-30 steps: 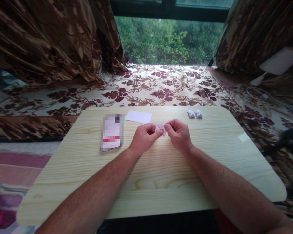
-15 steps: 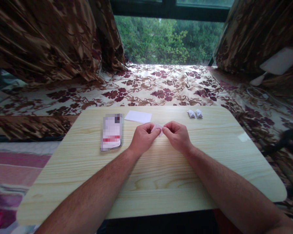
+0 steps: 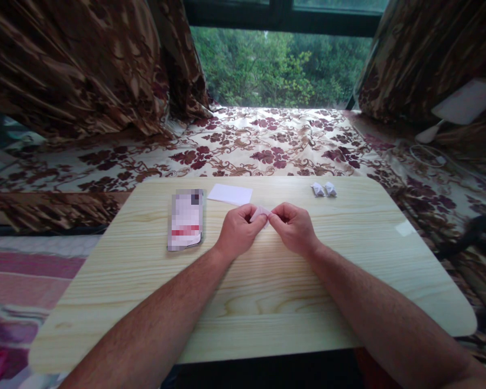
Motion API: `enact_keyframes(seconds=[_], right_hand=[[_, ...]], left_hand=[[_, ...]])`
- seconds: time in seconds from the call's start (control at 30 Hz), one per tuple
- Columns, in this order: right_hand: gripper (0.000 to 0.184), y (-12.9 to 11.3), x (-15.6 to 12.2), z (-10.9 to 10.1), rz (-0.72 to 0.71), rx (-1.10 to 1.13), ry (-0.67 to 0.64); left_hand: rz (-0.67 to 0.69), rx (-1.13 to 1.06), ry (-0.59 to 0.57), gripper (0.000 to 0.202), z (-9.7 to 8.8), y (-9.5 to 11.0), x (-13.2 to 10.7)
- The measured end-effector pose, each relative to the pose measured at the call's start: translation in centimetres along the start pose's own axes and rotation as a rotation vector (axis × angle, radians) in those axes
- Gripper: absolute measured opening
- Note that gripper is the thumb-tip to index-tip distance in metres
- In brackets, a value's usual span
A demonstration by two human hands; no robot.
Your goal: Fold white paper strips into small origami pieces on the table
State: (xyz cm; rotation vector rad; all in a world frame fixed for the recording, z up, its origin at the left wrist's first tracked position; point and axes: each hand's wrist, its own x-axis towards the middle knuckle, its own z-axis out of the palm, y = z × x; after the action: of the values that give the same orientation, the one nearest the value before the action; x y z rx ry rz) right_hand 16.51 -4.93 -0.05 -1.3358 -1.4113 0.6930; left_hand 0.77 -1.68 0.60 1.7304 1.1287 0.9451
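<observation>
Over the middle of the wooden table [image 3: 267, 302], both my hands pinch a small piece of folded white paper [image 3: 259, 213]. My left hand [image 3: 240, 229] grips its left part between thumb and fingers. At the paper's right edge, my right hand [image 3: 294, 226] presses thumb and forefinger together, its tips touching or nearly touching my left thumb. Much of the paper is hidden by the fingers. A flat stack of white paper sheets [image 3: 230, 194] lies just beyond my left hand. Two small folded paper shapes [image 3: 318, 189] sit side by side beyond my right hand.
A blurred-out rectangular object with a red band [image 3: 185, 219] lies on the table's left side. A pale patch [image 3: 405, 228] shows near the right edge. Behind the table stretches a floral cloth [image 3: 267, 140] below the window; a white lamp [image 3: 465, 101] stands at the right.
My right hand's fingertips have shifted slightly left, closer to my left thumb on the paper. Everything else on the table stays in place.
</observation>
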Motion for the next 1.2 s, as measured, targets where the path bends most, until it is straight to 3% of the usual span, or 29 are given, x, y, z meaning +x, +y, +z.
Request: enact_keyframes(seconds=[0.5, 1.2], right_hand=[[0.02, -0.62, -0.15, -0.25, -0.059, -0.039, 0.009], [0.018, -0.04, 0.14, -0.01, 0.033, 0.125, -0.001]], left_hand=[[0.009, -0.015, -0.003, 0.029, 0.15, -0.04, 0.04], [-0.021, -0.155, -0.019, 0.029, -0.04, 0.0, 0.22]])
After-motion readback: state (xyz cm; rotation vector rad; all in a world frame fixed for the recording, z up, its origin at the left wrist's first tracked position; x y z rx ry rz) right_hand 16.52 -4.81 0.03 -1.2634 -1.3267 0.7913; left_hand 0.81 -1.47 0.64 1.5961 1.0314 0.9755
